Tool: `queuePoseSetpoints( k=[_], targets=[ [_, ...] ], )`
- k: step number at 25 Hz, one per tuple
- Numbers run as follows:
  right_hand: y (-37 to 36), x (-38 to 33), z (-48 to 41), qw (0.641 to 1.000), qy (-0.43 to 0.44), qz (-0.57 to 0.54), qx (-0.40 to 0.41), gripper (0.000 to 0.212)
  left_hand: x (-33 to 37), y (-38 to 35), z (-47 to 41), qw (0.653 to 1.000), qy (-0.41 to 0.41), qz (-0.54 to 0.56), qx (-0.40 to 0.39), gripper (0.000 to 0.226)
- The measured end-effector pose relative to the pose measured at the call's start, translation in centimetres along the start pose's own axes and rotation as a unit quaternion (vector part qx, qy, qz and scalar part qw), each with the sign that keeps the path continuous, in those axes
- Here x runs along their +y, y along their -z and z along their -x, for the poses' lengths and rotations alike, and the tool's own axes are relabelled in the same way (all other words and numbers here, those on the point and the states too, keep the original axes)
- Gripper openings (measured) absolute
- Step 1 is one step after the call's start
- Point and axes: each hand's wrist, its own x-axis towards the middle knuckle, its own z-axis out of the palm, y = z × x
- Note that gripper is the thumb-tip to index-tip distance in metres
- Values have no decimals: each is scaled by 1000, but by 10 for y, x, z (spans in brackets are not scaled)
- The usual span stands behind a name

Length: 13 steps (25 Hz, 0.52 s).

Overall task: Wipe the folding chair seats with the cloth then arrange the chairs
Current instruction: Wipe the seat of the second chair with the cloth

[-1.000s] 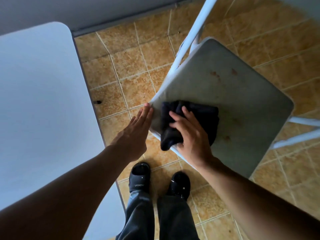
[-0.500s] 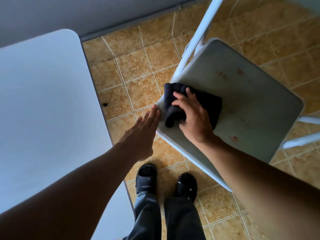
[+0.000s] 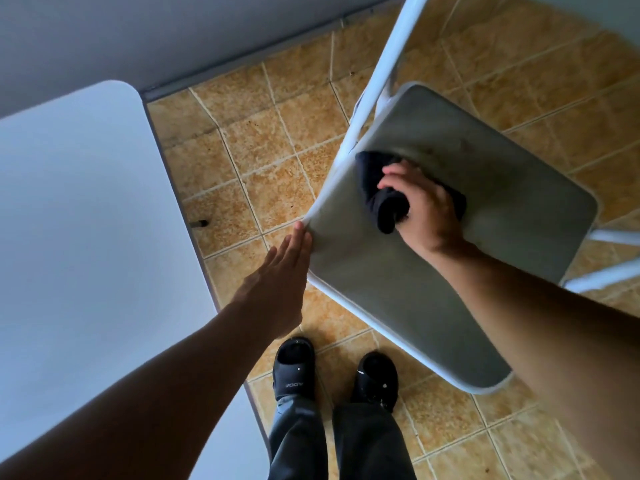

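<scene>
A folding chair with a grey seat (image 3: pixel 502 209) and a white tube frame (image 3: pixel 388 60) stands to the right of my feet. My right hand (image 3: pixel 424 211) is on the seat, fingers closed on a bunched dark cloth (image 3: pixel 379 188) near the seat's back-left part. My left hand (image 3: pixel 277 285) is flat with fingers straight and together, its fingertips touching the seat's left front corner. The hand holds nothing.
A white table (image 3: pixel 86 237) fills the left side, its edge close to my left arm. The floor is tan tile (image 3: pixel 249 140) with a grey wall base at the top. My feet in black slippers (image 3: pixel 294 368) stand between table and chair.
My right hand has pushed the cloth farther up the seat, away from the near-left edge. The left hand stays at the seat's corner. The view has shifted slightly.
</scene>
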Motion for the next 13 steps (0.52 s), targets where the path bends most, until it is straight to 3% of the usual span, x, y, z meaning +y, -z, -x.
queuePoseSetpoints(
  k=[2,5,10,13],
  targets=[
    [-1,6,-24,998,-51,10,29,40,3,2,-1,1000,6,1,-1,99],
    [-8,-15,15,998,-64,-18,3,57,10,7,-2,999,17,33,28,92],
    [9,-52,146,995,6,-38,-96,59,21,18,-45,992,2,50,114,84],
    [16,-34,151,990,57,-8,-127,57,24,15,-80,993,-55,5,107,81]
  ],
)
